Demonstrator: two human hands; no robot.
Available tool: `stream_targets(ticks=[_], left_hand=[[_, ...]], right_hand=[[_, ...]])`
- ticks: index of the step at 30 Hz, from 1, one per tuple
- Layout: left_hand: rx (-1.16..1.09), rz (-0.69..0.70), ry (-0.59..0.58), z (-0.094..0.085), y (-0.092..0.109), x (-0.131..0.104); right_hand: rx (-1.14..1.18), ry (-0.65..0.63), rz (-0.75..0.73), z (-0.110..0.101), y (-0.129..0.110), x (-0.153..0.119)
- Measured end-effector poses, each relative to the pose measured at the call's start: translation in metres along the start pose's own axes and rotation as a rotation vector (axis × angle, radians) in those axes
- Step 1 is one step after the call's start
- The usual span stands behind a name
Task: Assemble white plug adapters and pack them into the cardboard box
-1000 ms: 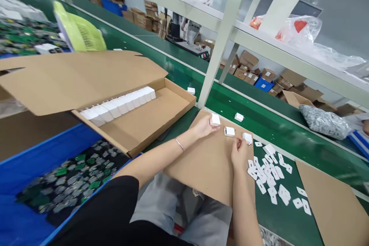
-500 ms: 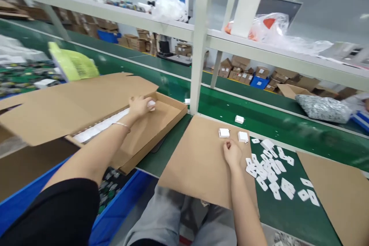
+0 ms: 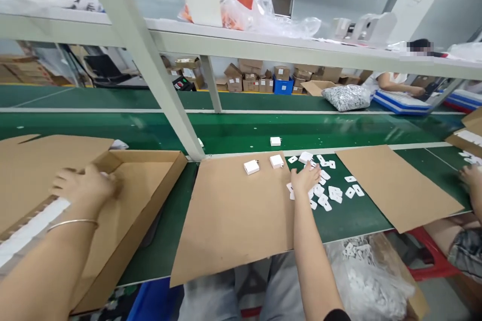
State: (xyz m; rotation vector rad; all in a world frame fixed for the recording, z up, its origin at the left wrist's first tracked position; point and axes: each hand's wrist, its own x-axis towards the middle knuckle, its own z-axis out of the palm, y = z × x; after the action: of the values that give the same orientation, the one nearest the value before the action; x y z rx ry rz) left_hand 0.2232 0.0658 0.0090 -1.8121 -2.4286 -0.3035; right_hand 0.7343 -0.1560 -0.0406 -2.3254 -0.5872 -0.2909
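My left hand (image 3: 85, 188) is over the open cardboard box (image 3: 165, 180) at the left, closed around something white that mostly hides behind its fingers. A row of white pieces (image 3: 33, 228) lines the box's left side. My right hand (image 3: 307, 178) reaches over scattered flat white pieces (image 3: 334, 193), fingers spread, touching the pile near a thicker white block (image 3: 305, 157). Two white adapters, one (image 3: 251, 167) left of the other (image 3: 276, 161), lie near the back edge of the flat cardboard sheet (image 3: 233, 215).
Another white adapter (image 3: 275, 141) sits on the green belt behind. A slanted metal post (image 3: 161, 80) rises behind the box. A second cardboard sheet (image 3: 399, 185) lies right. A person's hand (image 3: 472, 180) shows at the right edge, and a bag of parts (image 3: 372, 276) below.
The view has swung right. My right hand has moved from the cardboard sheet to the scattered white pieces and its fingers have opened. My left hand remains at the box.
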Motion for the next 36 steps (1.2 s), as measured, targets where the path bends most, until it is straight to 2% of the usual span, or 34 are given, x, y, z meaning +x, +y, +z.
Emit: stream_targets(ticks=[2,3,7,9,11,14,16,19,21,24,27,31,34,36], left_hand=[[-0.171,-0.005,0.147,-0.01,0.021,-0.003],[-0.254,0.054,0.23,-0.017,0.033,-0.005],[-0.39,0.571,0.359,-0.045,0.09,-0.025],[-0.356,0.805,0.32,-0.054,0.122,-0.044],[-0.301,1.002,0.205,-0.055,0.154,-0.071],[-0.321,1.144,0.004,-0.039,0.193,-0.121],[-0.392,1.102,-0.107,-0.019,0.214,-0.152],[-0.445,0.924,-0.262,0.01,0.238,-0.182],[-0.477,0.837,-0.302,0.024,0.25,-0.19],[-0.595,0.8,-0.306,0.033,0.259,-0.19],[-0.951,0.679,-0.346,0.033,0.254,-0.191],[-1.437,0.475,-0.417,0.023,0.234,-0.205],[-1.589,0.45,-0.435,0.015,0.218,-0.219],[-1.558,0.438,-0.396,0.014,0.208,-0.225]], right_hand=[[-0.025,-0.063,0.076,0.003,0.013,0.012],[-0.026,-0.097,0.082,0.005,0.018,0.016],[0.004,-0.158,0.007,0.009,0.021,0.018],[0.014,-0.161,-0.011,0.008,0.019,0.018],[0.014,-0.157,-0.008,0.006,0.019,0.018],[0.003,-0.14,0.019,0.003,0.018,0.019],[-0.001,-0.137,0.03,0.002,0.017,0.019],[-0.001,-0.144,0.013,0.002,0.015,0.018],[-0.01,-0.143,0.005,0.0,0.015,0.017],[-0.027,-0.15,-0.004,-0.002,0.017,0.017],[-0.019,-0.162,-0.024,-0.002,0.018,0.017],[0.007,-0.14,-0.003,0.001,0.017,0.017],[0.022,-0.112,0.027,0.001,0.017,0.019],[0.022,-0.099,0.042,-0.002,0.014,0.021]])
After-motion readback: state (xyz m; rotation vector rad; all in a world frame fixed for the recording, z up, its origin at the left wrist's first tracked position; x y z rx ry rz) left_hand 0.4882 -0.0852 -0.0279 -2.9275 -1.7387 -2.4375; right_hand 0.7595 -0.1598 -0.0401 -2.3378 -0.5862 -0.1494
